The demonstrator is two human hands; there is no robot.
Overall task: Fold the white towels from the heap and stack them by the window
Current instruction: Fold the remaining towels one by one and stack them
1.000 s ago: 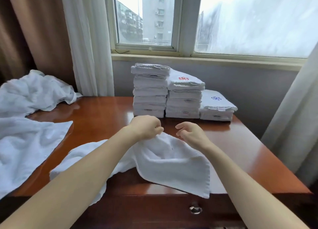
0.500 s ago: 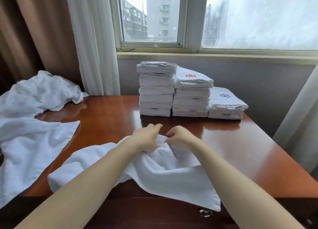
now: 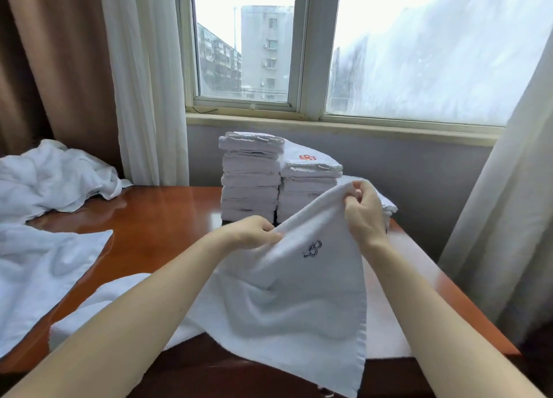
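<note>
If the right hand (image 3: pixel 363 210) lets its corner slip, the towel (image 3: pixel 299 293) can flop down & slide off the front of the table (image 3: pixel 167 218), b/c a big part hangs over that edge. It could also bump the folded stacks (image 3: pixel 251 182) just behind it, by the window (image 3: pixel 245 53). Both hands grip the top edge tight: the right hand pinches a corner up high, the left hand (image 3: pixel 254 231) pinches lower, fingers curled round the cloth. Rest of the towel lies on the table.
</note>
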